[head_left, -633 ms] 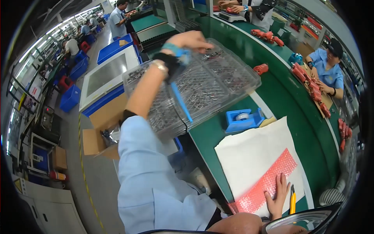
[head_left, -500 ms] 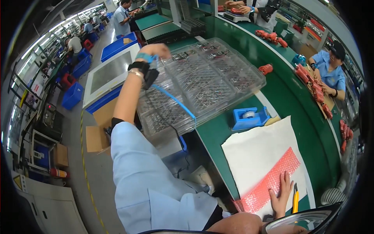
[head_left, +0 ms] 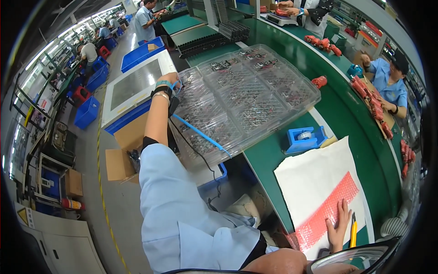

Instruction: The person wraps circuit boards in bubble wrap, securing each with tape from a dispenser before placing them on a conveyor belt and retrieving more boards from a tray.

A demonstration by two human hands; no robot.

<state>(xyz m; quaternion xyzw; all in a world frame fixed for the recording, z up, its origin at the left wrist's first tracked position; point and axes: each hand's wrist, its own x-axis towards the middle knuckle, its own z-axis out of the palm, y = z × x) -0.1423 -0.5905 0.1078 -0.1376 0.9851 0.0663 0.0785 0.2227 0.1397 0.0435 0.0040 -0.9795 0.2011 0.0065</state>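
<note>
A clear plastic tray (head_left: 269, 130), divided into compartments filled with small electronic parts under plastic film, lies over the green bench. My left hand (head_left: 168, 78) is at its far left edge, arm stretched out; the fingers are hidden, so I cannot tell whether they grip. A wrist strap with a coiled blue cord (head_left: 200, 132) runs from that wrist. My right hand (head_left: 338, 226) rests flat, fingers apart, at the edge of a strip of pink bubble wrap (head_left: 326, 210) on white sheeting (head_left: 303, 171). Beside it lies a yellow utility knife (head_left: 353, 230).
A blue tape dispenser (head_left: 305, 138) stands between tray and sheeting. An open cardboard box (head_left: 119, 157) and a white-framed panel (head_left: 130, 89) are at left. Across the green bench (head_left: 360, 157), a co-worker (head_left: 390, 82) sits by red wrapped bundles (head_left: 372, 107).
My left hand has moved left and nearer, from above the tray's far part to its left edge. My right hand stays on the bubble wrap. The view has shifted slightly; the seated co-worker has raised a hand.
</note>
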